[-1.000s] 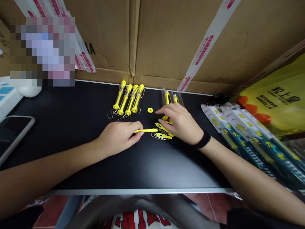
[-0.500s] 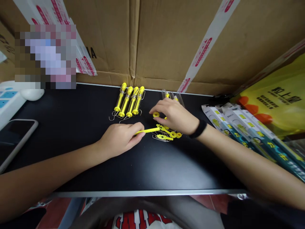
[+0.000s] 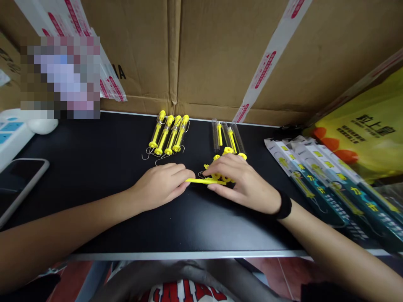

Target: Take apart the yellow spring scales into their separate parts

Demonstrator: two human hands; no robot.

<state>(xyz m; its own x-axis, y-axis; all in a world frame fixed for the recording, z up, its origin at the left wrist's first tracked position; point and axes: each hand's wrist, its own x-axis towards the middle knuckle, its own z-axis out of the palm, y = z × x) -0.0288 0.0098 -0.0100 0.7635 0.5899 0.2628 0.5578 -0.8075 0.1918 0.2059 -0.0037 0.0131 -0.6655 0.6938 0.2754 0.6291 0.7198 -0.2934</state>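
Observation:
My left hand [image 3: 165, 183] is closed, pinching one end of a thin yellow plastic strip [image 3: 198, 180] just above the black table. My right hand [image 3: 241, 178] hovers over a small pile of yellow parts and wire hooks [image 3: 206, 167], its thumb and index finger apart near the strip's far end. Its palm and other fingers partly hide the pile. Behind that hand lie clear tubes [image 3: 215, 136] and yellow rods with springs [image 3: 231, 140], with yellow round caps [image 3: 228, 150] in front of them. Several assembled yellow spring scales [image 3: 170, 134] with hooks lie side by side beyond my left hand.
Boxed spring-scale packages [image 3: 315, 180] lie along the right side, before a yellow bag [image 3: 362, 130]. On the left are a phone [image 3: 22, 184] and a white power strip [image 3: 14, 132]. A cardboard box [image 3: 208, 63] walls off the back of the table [image 3: 151, 235].
My right hand has come down toward me from the caps and tubes to the strip's far end, uncovering the tubes and rods. My left hand, still pinching the strip, has lowered slightly.

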